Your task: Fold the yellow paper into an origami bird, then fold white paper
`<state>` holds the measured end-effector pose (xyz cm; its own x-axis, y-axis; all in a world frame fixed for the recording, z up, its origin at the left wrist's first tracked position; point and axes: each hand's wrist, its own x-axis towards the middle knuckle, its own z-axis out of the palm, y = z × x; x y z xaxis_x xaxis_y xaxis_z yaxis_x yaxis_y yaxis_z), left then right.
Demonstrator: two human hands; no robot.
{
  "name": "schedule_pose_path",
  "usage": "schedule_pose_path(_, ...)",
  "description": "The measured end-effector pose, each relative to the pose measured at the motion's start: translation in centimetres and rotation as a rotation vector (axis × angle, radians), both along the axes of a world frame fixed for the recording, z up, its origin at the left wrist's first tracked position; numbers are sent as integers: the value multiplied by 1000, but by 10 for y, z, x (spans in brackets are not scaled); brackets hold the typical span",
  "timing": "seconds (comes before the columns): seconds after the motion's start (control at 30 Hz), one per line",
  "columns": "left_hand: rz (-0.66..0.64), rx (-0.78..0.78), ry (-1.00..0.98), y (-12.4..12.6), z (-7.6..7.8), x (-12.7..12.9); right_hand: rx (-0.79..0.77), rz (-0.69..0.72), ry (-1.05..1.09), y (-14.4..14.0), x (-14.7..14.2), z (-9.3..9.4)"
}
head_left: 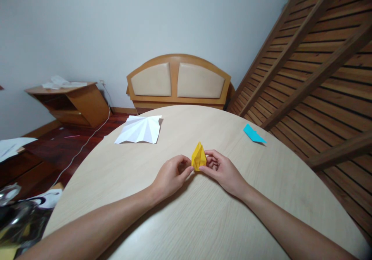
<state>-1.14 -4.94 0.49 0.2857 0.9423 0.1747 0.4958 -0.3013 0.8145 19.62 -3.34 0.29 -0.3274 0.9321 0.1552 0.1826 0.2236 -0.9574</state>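
A small yellow folded paper (198,157), pointed at the top with creases down its front, stands upright between my two hands over the middle of the table. My left hand (173,173) pinches its lower left edge with thumb and fingers. On the other side, my right hand (222,170) grips the lower right edge, thumb in front and fingers curled behind. The fingertips behind the paper are partly hidden.
A white creased sheet of paper (141,129) lies on the round table (186,221) at the far left, a blue folded paper (254,133) at the far right. Beyond stand a headboard (174,76), a wooden cabinet (84,105) and a slatted wooden frame (314,66). A cable (87,140) crosses the floor.
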Motion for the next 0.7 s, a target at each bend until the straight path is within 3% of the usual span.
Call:
schedule_pose_path(0.23, 4, -14, -202, 0, -4, 0, -9, 50, 11, -1, 0, 2)
schedule_pose_path(0.43, -36, -153, -253, -5, 0, 1, 51, 50, -14, -5, 0, 8)
schedule_pose_path(0.7, 21, -51, -257, -4, 3, 3, 76, 55, -56, -5, 0, 8)
